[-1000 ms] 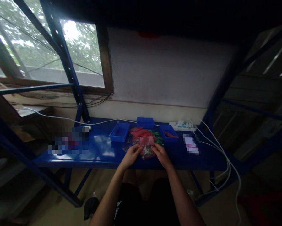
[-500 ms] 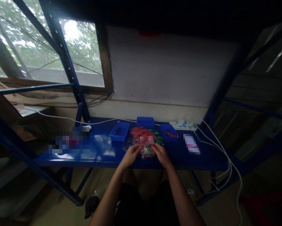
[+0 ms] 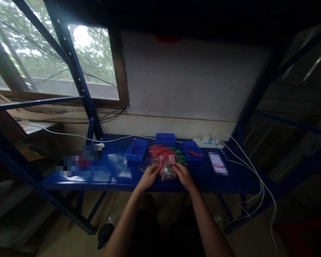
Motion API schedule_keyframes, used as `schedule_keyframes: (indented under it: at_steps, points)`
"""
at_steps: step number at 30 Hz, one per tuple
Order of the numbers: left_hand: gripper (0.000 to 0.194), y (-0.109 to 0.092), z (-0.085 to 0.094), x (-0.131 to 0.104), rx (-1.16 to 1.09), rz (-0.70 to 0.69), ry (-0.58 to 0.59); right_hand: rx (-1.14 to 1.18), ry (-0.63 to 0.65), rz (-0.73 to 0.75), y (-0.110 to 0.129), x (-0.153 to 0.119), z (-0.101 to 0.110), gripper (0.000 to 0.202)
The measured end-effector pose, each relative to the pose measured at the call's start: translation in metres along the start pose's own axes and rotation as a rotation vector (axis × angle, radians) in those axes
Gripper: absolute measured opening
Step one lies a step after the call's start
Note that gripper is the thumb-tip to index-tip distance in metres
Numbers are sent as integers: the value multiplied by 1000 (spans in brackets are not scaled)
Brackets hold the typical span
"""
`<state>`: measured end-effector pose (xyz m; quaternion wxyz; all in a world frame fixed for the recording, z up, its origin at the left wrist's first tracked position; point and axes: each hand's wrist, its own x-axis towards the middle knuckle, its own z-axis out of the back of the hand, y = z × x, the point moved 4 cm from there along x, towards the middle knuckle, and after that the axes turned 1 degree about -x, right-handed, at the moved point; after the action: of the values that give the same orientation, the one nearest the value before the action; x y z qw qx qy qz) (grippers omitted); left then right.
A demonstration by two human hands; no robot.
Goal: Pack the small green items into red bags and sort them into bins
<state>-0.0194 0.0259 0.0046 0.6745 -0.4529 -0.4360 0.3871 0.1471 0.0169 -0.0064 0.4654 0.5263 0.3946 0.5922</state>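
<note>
Between my hands is a clear plastic bag (image 3: pixel 168 172) with small, shiny contents I cannot make out. My left hand (image 3: pixel 150 175) pinches its left side and my right hand (image 3: pixel 183 175) pinches its right side, near the front edge of the blue table (image 3: pixel 117 178). Just beyond the bag lies a heap of red packets (image 3: pixel 160 150), with green packets (image 3: pixel 180 155) on the heap's right. Some clear packaging shows by my left fingertips.
Around the heap stand a blue tray on the left (image 3: pixel 136 150), one at the back (image 3: pixel 165 139) and one on the right (image 3: pixel 190 154) holding red packets. A white power strip (image 3: pixel 208 143) with cables lies at the back right.
Both hands keep their grip on the bag and have hardly moved. The bag's contents look slightly shifted; the view tilts a little.
</note>
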Motion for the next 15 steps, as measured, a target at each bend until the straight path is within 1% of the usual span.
schedule_keyframes:
  at_steps: [4, 9, 15]
  points:
    - [39, -4, 1, -1, 17, -8, -10, -5, -13, 1, -2, 0, 1, 28]
    - [39, -4, 0, -1, 28, 0, -12, 10, 11, 5, -4, 1, 0, 28]
    - [40, -5, 1, -1, 30, -3, -20, -25, -11, 18, -1, 0, 1, 30]
